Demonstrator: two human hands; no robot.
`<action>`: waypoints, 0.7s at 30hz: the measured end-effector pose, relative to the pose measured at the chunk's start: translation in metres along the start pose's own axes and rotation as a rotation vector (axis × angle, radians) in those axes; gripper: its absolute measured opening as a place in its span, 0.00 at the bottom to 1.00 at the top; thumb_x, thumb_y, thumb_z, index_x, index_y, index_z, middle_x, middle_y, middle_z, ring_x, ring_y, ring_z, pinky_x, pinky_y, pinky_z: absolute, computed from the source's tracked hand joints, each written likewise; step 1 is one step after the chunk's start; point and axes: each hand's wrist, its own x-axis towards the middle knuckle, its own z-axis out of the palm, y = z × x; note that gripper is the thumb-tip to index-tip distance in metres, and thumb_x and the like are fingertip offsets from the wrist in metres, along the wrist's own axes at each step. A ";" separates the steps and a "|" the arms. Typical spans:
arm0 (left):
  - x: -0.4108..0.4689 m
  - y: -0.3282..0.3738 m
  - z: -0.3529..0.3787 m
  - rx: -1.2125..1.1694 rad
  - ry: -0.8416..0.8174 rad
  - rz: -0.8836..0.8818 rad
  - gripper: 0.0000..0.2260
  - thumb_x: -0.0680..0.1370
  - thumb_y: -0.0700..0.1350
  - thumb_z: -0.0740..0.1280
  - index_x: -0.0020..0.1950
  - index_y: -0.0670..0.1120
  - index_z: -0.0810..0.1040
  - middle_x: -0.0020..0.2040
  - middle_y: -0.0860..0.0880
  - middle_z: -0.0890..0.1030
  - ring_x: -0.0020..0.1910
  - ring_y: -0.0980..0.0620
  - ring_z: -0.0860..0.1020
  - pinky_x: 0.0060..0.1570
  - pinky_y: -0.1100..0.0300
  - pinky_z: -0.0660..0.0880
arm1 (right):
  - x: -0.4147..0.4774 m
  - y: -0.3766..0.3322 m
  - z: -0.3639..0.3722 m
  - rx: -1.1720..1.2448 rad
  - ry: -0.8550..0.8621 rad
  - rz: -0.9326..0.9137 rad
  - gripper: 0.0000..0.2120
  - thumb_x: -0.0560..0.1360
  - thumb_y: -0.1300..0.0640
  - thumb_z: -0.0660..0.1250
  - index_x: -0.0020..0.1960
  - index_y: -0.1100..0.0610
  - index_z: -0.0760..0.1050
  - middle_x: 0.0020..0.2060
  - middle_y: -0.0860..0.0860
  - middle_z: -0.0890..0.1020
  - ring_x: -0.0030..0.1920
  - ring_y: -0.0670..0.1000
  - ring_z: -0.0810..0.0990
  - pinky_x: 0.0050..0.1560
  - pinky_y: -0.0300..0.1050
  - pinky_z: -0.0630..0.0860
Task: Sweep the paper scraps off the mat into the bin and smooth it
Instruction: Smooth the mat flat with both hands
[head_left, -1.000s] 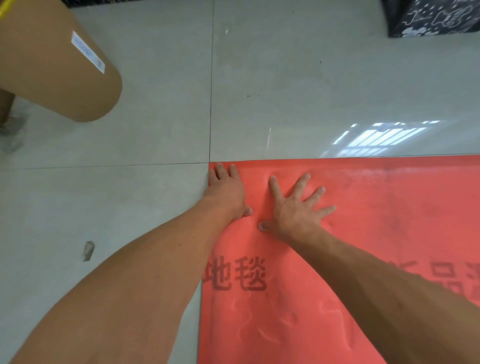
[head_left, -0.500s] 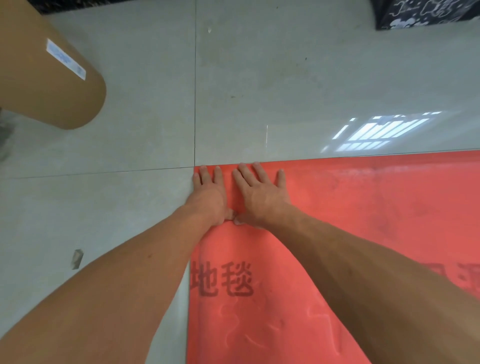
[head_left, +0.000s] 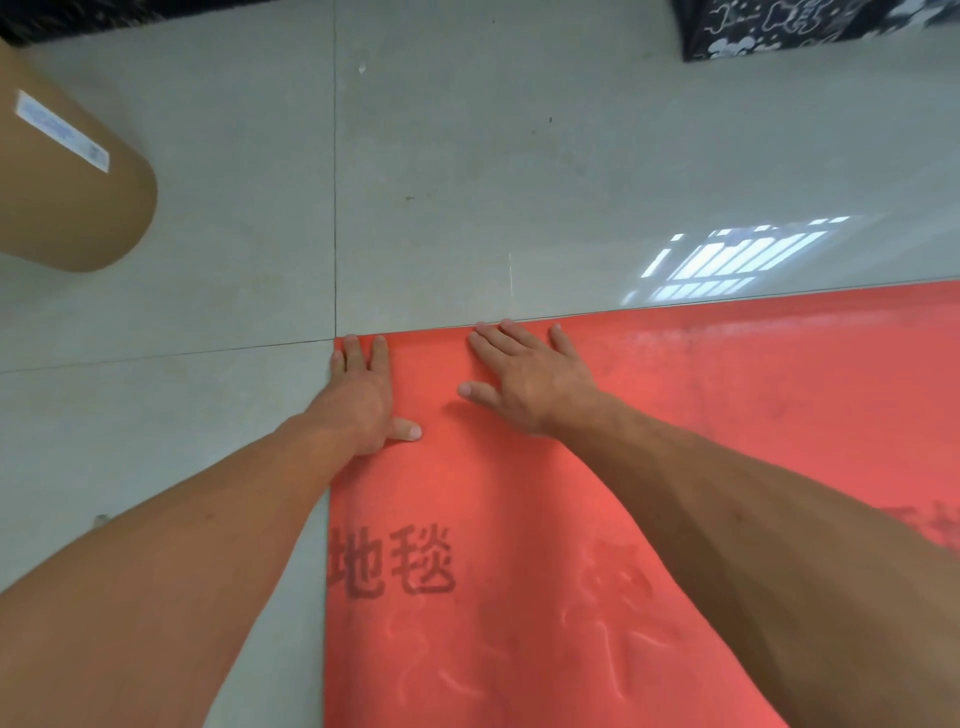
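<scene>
So the sweeping looks done as far as I can see: no scraps on the part of the mat (head_left: 701, 441) in view, and I'm on the smoothing bit now. The red mat fills the lower right of the frame, flat on the floor (head_left: 467, 156), with its far left corner right on the tile joint.

What just changed: half a second back both hands were parked side by side at that corner, almost touching. Now my left hand (head_left: 361, 400) has stayed put on the corner, pinning it, while my right hand (head_left: 530, 379) has slid off to the right along the far edge. There's a clear gap of mat between them now.

Neither hand is gripping anything. My left fingers (head_left: 379, 356) are straight and close together with the thumb stuck out sideways. The right ones are flat and a little spread, tips right at the mat's edge.

I'd say that stretch of edge now lies flat. There are still ripples lower in the frame, below the printed characters, so I reckon those need pressing out next.

There's a brown cardboard drum (head_left: 72, 197) at upper left. I can't tell if that's the bin.
</scene>
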 end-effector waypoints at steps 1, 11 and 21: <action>0.000 0.000 0.000 0.007 0.001 0.000 0.57 0.70 0.59 0.74 0.79 0.45 0.32 0.78 0.39 0.34 0.78 0.40 0.39 0.76 0.46 0.49 | -0.002 0.004 0.000 0.011 0.006 0.009 0.35 0.77 0.31 0.45 0.79 0.47 0.46 0.78 0.40 0.47 0.78 0.44 0.43 0.75 0.63 0.41; -0.001 0.001 -0.002 -0.010 0.016 0.007 0.56 0.71 0.58 0.74 0.79 0.45 0.33 0.78 0.38 0.34 0.78 0.39 0.40 0.76 0.47 0.48 | -0.033 0.052 0.019 -0.138 0.172 0.178 0.40 0.72 0.26 0.44 0.78 0.41 0.37 0.78 0.42 0.40 0.77 0.52 0.35 0.72 0.69 0.38; -0.001 -0.004 0.002 -0.083 0.040 0.010 0.57 0.69 0.56 0.77 0.79 0.48 0.36 0.79 0.42 0.35 0.79 0.43 0.39 0.76 0.49 0.48 | -0.027 0.058 0.025 -0.136 0.210 0.152 0.41 0.71 0.24 0.43 0.78 0.40 0.39 0.78 0.42 0.42 0.78 0.53 0.37 0.71 0.69 0.38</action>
